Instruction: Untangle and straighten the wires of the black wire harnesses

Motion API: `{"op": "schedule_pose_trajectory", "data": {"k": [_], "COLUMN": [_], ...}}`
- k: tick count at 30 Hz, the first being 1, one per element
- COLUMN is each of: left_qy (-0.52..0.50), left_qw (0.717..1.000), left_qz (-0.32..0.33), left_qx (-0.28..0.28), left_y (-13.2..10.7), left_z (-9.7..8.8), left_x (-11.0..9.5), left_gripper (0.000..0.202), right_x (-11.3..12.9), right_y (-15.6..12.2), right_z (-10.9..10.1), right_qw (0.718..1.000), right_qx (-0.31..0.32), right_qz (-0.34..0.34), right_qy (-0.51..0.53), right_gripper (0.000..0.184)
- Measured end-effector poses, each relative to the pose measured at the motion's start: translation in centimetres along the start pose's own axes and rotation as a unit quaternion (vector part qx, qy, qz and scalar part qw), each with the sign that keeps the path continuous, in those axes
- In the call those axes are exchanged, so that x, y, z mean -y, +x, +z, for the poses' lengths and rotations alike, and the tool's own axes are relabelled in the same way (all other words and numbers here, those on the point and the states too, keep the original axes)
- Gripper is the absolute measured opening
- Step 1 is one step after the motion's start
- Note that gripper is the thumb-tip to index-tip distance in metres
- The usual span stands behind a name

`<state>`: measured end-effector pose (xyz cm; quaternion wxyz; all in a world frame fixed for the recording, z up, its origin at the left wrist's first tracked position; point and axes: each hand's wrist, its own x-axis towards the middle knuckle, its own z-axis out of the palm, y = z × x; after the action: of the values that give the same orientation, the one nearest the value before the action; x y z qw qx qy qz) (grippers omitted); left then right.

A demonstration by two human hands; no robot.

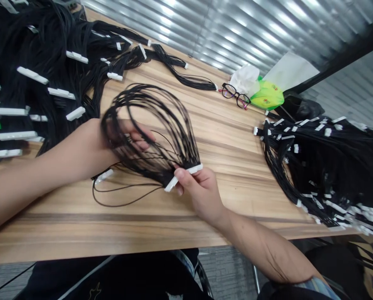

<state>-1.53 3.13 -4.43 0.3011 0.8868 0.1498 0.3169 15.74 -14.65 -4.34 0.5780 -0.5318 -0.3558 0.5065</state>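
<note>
A black wire harness (186, 137) with a long white connector (191, 170) arches over the table in a wide loop. My right hand (202, 189) pinches that connector between thumb and fingers. On the loop's left side, my left hand (120, 137) has its fingers curled in among the wires; wires cross in front of it, and motion blurs part of its grip. A few loose wires trail below to a second white connector (107, 176) lying on the table under the left wrist.
A large heap of black harnesses (49, 41) covers the left side; another pile (333, 162) lies at the right. Single harnesses (180, 75) stretch along the back. Eyeglasses (235, 96), a green packet (267, 95) and white tissue (245, 78) sit near the corrugated wall (205, 29).
</note>
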Motion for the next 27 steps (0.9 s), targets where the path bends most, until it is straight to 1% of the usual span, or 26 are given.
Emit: {"op": "schedule_pose_trajectory", "data": {"k": [2, 4, 5, 7, 8, 9, 12, 14, 16, 19, 22, 25, 27], "left_qy": [0.069, 0.157, 0.196, 0.238, 0.245, 0.252, 0.277, 0.29, 0.296, 0.31, 0.321, 0.312, 0.301], "left_qw": [0.997, 0.985, 0.978, 0.97, 0.968, 0.966, 0.947, 0.927, 0.918, 0.913, 0.912, 0.924, 0.93], "left_qz": [-0.045, -0.069, -0.069, -0.045, -0.024, 0.009, 0.16, 0.236, 0.262, 0.267, 0.255, 0.222, 0.209], "left_qx": [0.011, 0.011, 0.0, -0.036, -0.045, -0.05, -0.044, -0.028, -0.014, -0.009, 0.004, 0.003, -0.002], "left_y": [-0.2, -0.5, -0.6, -0.7, -0.7, -0.8, -0.8, -0.9, -0.9, -1.2, -1.6, -1.9, -1.9], "left_z": [-0.5, -0.8, -0.8, -0.7, -0.7, -0.6, -0.5, -0.5, -0.6, -0.8, -1.0, -0.9, -0.7], "left_x": [-0.7, -1.4, -1.7, -2.1, -2.2, -2.4, -3.0, -3.5, -3.9, -3.8, -3.4, -3.3, -3.4], "left_gripper": [0.028, 0.028, 0.031, 0.033, 0.029, 0.023, 0.001, 0.017, 0.027, 0.032, 0.039, 0.041, 0.037], "right_x": [0.2, 0.3, 0.3, 0.2, 0.1, -0.1, -0.4, -0.5, -0.6, -0.5, -0.5, -0.6, -0.7], "right_y": [0.3, 0.5, 0.6, 0.7, 0.7, 0.7, 0.7, 0.7, 0.7, 0.7, 0.8, 0.8, 0.8], "right_z": [0.0, 0.0, 0.0, 0.0, 0.0, 0.1, 0.2, 0.3, 0.5, 0.6, 0.7, 0.7, 0.6], "right_qw": [0.998, 0.995, 0.993, 0.99, 0.989, 0.988, 0.986, 0.987, 0.988, 0.988, 0.988, 0.988, 0.988], "right_qx": [-0.05, -0.088, -0.101, -0.118, -0.124, -0.129, -0.137, -0.137, -0.136, -0.134, -0.13, -0.13, -0.127], "right_qz": [-0.026, -0.05, -0.06, -0.074, -0.08, -0.085, -0.09, -0.083, -0.076, -0.077, -0.084, -0.087, -0.085], "right_qy": [0.01, 0.016, 0.019, 0.026, 0.029, 0.032, 0.027, 0.016, 0.009, 0.014, 0.021, 0.02, 0.017], "right_gripper": [0.042, 0.039, 0.038, 0.038, 0.037, 0.037, 0.036, 0.038, 0.039, 0.038, 0.036, 0.035, 0.034]}}
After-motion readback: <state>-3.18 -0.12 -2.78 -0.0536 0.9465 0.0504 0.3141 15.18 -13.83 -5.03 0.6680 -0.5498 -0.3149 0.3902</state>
